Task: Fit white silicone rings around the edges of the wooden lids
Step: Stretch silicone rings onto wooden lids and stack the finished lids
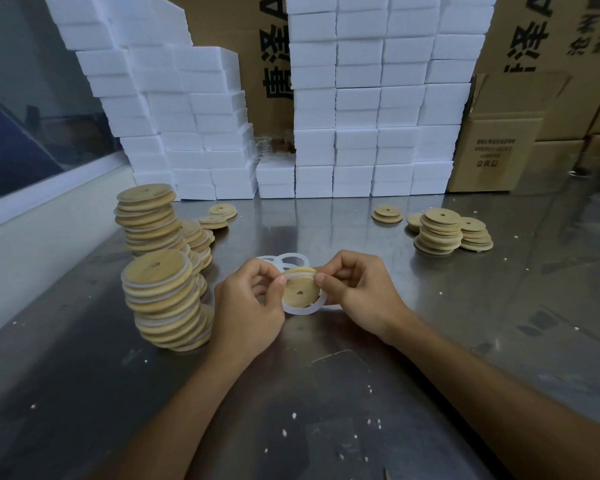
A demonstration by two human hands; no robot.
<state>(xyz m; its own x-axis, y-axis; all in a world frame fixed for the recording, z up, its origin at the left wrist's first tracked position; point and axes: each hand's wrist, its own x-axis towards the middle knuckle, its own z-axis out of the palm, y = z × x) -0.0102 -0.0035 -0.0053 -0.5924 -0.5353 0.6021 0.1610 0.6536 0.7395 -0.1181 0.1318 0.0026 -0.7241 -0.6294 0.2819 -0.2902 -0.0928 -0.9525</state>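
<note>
Currently left hand (248, 306) and right hand (359, 289) both pinch wooden lid (300, 291) above tabletop (326, 393) middle, silicone ring (300, 310) half-seated, lower arc loose. Best: hold seated top, roll slack along rim evenly, no twisting.

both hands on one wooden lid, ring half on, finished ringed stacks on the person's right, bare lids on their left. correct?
Sides are swapped. The head view shows the ringed stacks on the person's left and the bare lids on their right. The rest holds: left hand and right hand both keep a grip on one wooden lid, its white ring only partly seated.
</note>
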